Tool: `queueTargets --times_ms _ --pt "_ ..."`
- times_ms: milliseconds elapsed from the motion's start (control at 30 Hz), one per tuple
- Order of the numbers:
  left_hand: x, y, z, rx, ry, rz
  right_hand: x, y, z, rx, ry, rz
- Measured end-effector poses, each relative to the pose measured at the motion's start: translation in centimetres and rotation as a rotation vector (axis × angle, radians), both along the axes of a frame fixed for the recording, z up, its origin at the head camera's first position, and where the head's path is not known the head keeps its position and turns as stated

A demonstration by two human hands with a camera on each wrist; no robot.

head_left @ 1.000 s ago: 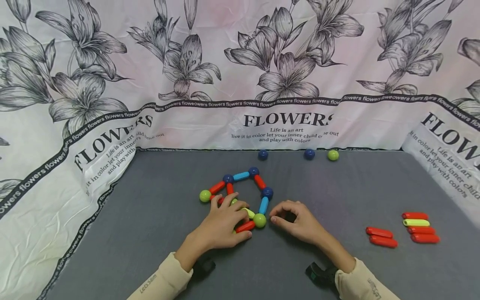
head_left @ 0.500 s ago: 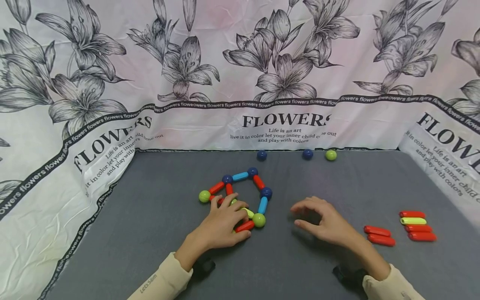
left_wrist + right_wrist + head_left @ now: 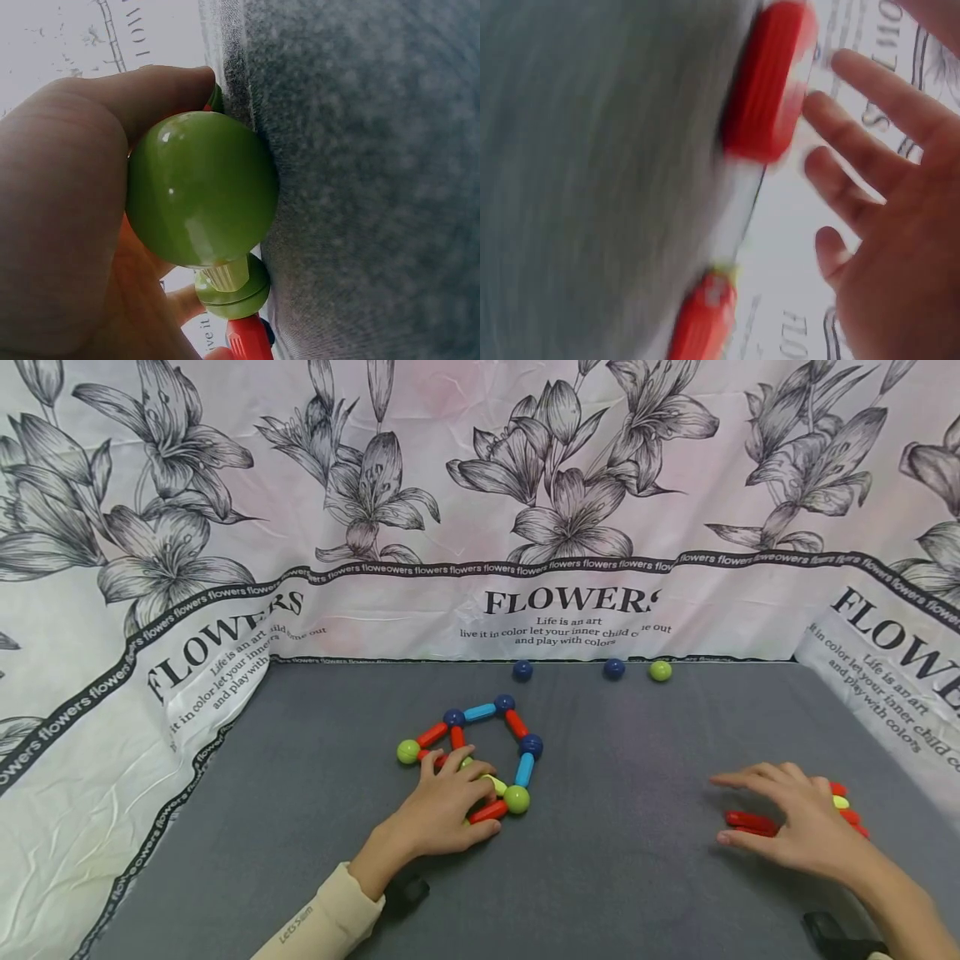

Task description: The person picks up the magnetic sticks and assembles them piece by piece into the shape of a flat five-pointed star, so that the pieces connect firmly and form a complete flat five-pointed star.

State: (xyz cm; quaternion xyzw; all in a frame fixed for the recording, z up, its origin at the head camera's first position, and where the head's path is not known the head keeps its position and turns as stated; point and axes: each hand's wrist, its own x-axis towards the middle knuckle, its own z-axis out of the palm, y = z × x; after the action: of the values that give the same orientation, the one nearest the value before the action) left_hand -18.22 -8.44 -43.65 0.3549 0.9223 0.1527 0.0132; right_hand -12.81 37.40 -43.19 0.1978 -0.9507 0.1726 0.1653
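Observation:
A flat frame of balls and rods, seemingly a magnetic building set, lies mid-table, with red rods (image 3: pixel 488 811), light blue rods (image 3: pixel 523 770), dark blue balls (image 3: pixel 532 746) and green balls (image 3: pixel 517 799). My left hand (image 3: pixel 442 814) grips its near left part and hides some pieces there. A large green ball (image 3: pixel 202 190) sits by the palm in the left wrist view, with another green ball and a red rod beyond. Over the loose rods at right, my right hand (image 3: pixel 802 827) hovers with fingers spread, holding nothing. A red rod (image 3: pixel 769 82) shows beside its fingertips.
Two loose blue balls (image 3: pixel 522 670) and one green ball (image 3: pixel 660 671) sit along the back edge. Several rods, red and a yellow one (image 3: pixel 841 802), lie partly behind the right hand. A flower-printed cloth (image 3: pixel 397 618) hangs behind the grey table (image 3: pixel 300 860).
My right hand has swept right, from beside the frame to above the loose rods. The left hand has stayed on the frame, which looks unmoved.

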Motion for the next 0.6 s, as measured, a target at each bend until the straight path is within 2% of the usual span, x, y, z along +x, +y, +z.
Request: queueTargets --times_ms 100,233,367,600 --pt "0.0 0.1 0.0 0.003 0.0 0.0 0.6 1.4 -0.4 0.075 -0.001 -0.019" --pt "0.0 -0.1 0.1 0.003 0.001 0.006 0.1 1.5 -0.7 0.116 -0.018 -0.005" --pt "0.1 -0.1 0.1 0.006 -0.001 0.009 -1.2 0.3 -0.7 0.1 -0.048 0.017" --pt "0.0 0.1 0.0 0.009 0.002 0.002 -4.6 -3.0 -0.5 0.019 -0.14 0.078"
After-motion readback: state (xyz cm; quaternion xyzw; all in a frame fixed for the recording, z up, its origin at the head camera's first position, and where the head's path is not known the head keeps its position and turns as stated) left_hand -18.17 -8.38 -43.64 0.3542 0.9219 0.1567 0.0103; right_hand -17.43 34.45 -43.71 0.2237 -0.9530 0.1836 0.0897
